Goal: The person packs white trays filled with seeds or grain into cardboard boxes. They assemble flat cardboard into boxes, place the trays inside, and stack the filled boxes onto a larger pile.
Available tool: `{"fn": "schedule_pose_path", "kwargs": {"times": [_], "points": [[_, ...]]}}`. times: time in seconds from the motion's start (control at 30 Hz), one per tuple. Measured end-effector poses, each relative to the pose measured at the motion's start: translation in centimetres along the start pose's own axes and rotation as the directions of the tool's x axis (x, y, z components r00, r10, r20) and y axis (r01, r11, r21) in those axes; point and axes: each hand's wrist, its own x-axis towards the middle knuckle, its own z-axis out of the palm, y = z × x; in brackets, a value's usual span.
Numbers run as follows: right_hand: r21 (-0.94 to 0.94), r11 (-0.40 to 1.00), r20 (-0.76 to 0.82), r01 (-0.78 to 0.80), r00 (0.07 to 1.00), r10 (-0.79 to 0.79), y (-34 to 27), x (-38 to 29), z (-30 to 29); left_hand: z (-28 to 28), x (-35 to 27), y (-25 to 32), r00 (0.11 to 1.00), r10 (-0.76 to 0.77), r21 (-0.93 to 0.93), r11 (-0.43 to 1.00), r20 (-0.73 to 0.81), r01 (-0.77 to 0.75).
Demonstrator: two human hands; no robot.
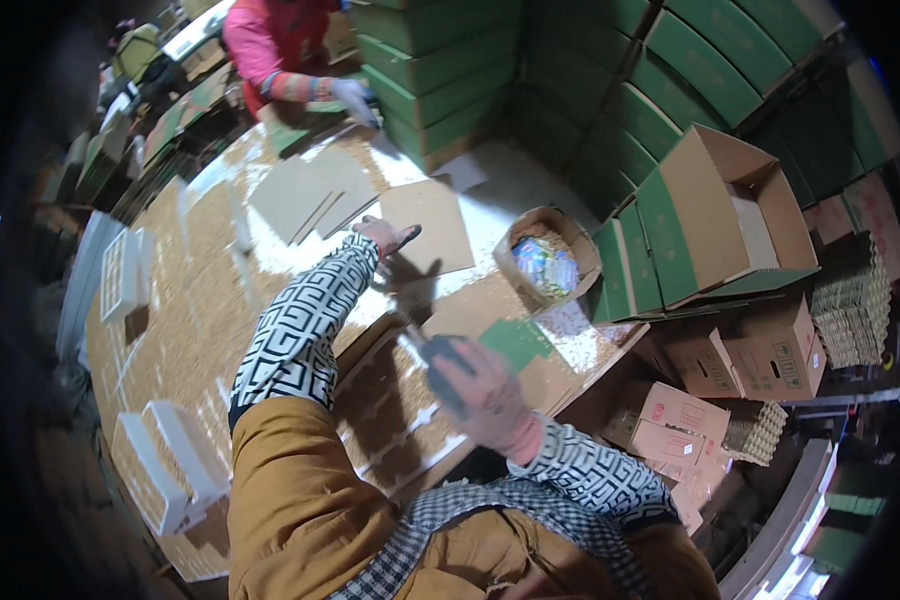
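Observation:
My left hand [380,234], in a pinkish glove with dark fingertips, reaches out over the near edge of a brown cardboard sheet [429,217]. Its thumb stands apart from the fingers, and I see nothing held in it. Beside it lie overlapping greyish cardboard sheets [311,184]. Closer to my body, my blurred right hand [499,409] hovers above the table's near edge. Dark grey shows along its fingers; whether that is glove coating or a held thing I cannot tell. Below are a green-marked cardboard piece [521,343] and tan loose husk-like filling [390,375] between white strips.
A cut-down carton [506,259] holds colourful packets. An open carton [742,206] and stacked green boxes [450,75] stand beyond. White plastic racks [120,274] sit at left. Egg trays [851,315] and cartons [772,352] are at right. A co-worker's gloved hand [354,99] touches the stack.

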Motion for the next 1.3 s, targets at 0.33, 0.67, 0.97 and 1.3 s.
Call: {"fn": "schedule_pose_path", "kwargs": {"times": [0.33,0.67,0.97,1.3], "points": [[-0.720,0.630,0.191,-0.291,0.789,0.583,32.5,0.7,1.4,8.8,5.9,0.7,0.966,-0.259,-0.274,0.930,-0.011,0.247],[-0.313,0.807,0.070,-0.500,0.836,0.545,25.7,3.9,-5.0,-3.4,-5.6,-9.8,0.973,0.198,-0.765,0.607,-0.119,-0.217],[0.680,0.733,0.308,-0.014,0.913,-0.268,8.3,7.4,-5.2,-4.6,-37.4,-10.6,0.288,-0.397,-0.488,0.764,-0.871,-0.423],[0.165,0.964,0.594,0.208,0.760,-0.265,-0.6,3.2,-0.7,6.7,-41.6,-4.5,0.946,0.304,-0.195,0.927,-0.113,-0.321]]}}
